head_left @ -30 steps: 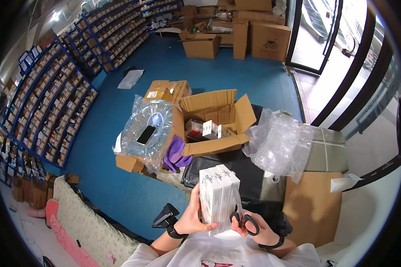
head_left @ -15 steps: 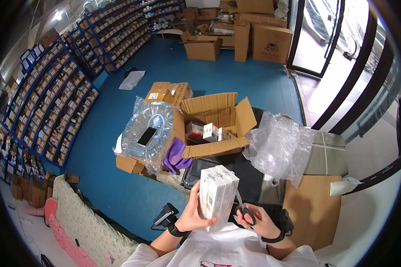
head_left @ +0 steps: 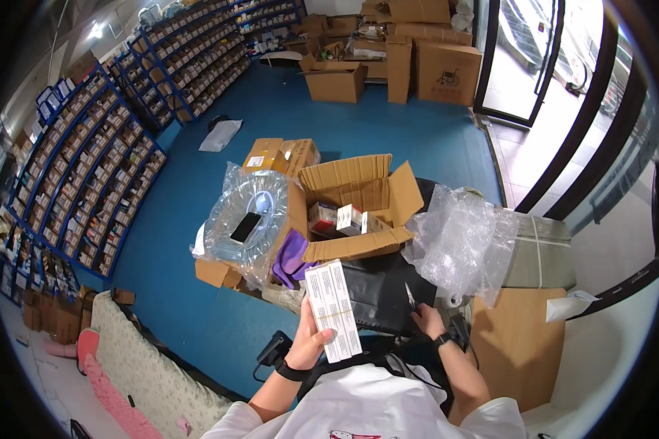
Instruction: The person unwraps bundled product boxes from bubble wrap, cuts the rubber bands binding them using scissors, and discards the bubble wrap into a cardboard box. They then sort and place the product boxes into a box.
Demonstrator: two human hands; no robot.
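Oblong white cartons (head_left: 333, 309) pinched by left hand (head_left: 305, 349)
Pointed metal scissors (head_left: 410, 295) are touched by right hand (head_left: 427, 321); its finger grip cannot be told.

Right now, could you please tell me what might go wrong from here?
Only the left hand holds the white boxes, so they might slip. The right hand has scissors over the black surface, which their tips could nick. The phone lies on clear plastic and might slide.
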